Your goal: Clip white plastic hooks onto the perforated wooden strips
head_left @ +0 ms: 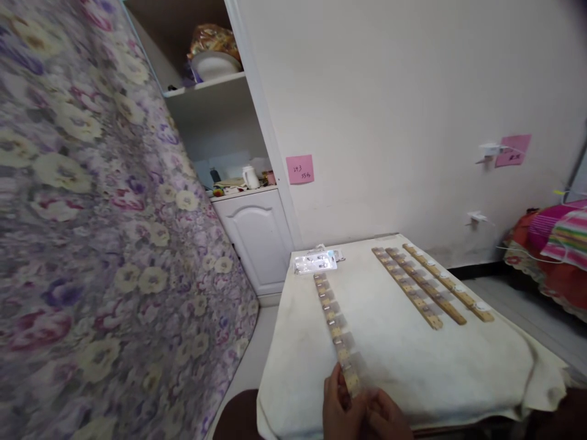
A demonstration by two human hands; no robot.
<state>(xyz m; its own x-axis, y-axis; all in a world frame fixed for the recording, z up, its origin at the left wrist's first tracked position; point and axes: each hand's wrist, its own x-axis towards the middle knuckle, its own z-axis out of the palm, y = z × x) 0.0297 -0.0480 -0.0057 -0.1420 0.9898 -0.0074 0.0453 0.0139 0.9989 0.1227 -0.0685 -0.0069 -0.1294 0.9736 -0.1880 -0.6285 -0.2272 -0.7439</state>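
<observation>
A long wooden strip [338, 336] lies on the cloth-covered table, running away from me. Clear squares with small shiny metal pieces sit in a row along it. My left hand [338, 406] is closed at the near end of this strip, its thumb and fingers on either side of the wood. Close beside it, my right hand [386, 417] has its fingers pinched together by the strip's near end; whatever is between them is hidden. Beyond the far end lie clear plastic packs [316, 261] with small metal parts inside.
Three more wooden strips lie at right: one with clear squares [406, 286], a middle one [426, 284] and one with white round pieces [447, 281]. A pale cloth [302, 366] covers the table. A floral curtain [114, 244] hangs left; a white cabinet [257, 238] stands behind.
</observation>
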